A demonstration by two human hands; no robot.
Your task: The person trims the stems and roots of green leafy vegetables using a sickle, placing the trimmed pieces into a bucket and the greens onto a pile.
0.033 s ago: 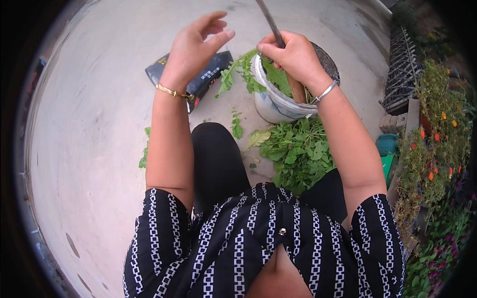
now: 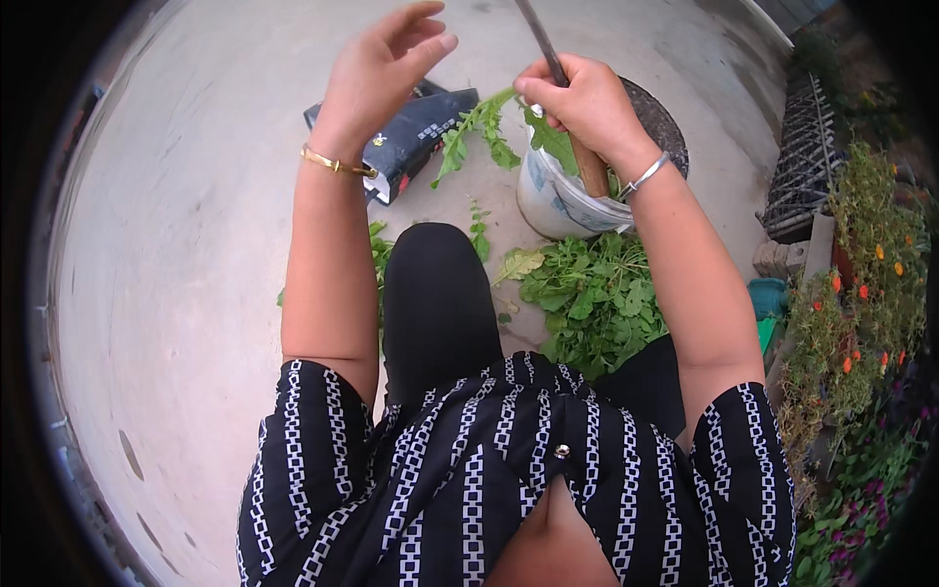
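My right hand (image 2: 589, 103) is closed over the bucket around a tool with a wooden handle (image 2: 590, 168) and a long, thin dark shaft (image 2: 541, 37). The handle points down into the bucket. A green leafy stem (image 2: 481, 135) is pinched at the thumb and fingertips of that hand, its jagged leaves hanging left of the bucket. To the left, my left hand (image 2: 380, 70) is raised with fingers apart and holds nothing. The white bucket (image 2: 553, 201) has leaves inside, partly hidden by my right hand.
A heap of leafy greens (image 2: 592, 303) lies in front of the bucket. A black printed bag (image 2: 419, 137) rests behind my left wrist. Loose leaves (image 2: 479, 230) are scattered on the concrete floor (image 2: 186, 254). Flowering plants (image 2: 866, 274) and a dark lattice (image 2: 800, 161) line the right side.
The bag, bucket and greens sit slightly farther right and higher in view. My left hand has shifted slightly up and left; my right hand still grips the tool and leafy stem.
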